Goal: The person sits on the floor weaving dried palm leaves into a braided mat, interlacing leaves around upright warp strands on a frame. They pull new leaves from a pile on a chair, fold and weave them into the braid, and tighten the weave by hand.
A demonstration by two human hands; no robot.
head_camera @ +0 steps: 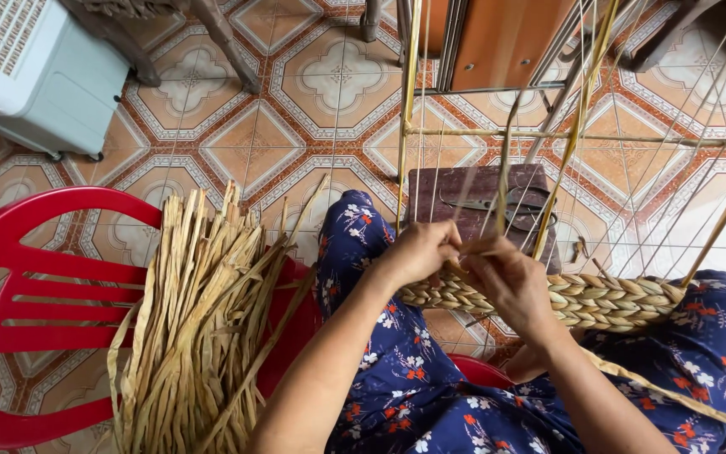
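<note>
My left hand [418, 252] and my right hand [510, 282] meet over a thick woven band of dried straw [598, 300] that lies across my lap. Both pinch a flat straw strand [472, 246] between their fingers, right at the band's left end. Thin upright stakes and strings [577, 126] rise from the weave toward a wire frame above. My legs are covered by dark blue flowered cloth [405, 370].
A bundle of loose dried straw strips [203, 328] leans on a red plastic chair [35, 311] at my left. A dark low stool with scissors [481, 202] stands ahead on the patterned tile floor [296, 109]. A white appliance [35, 67] sits far left.
</note>
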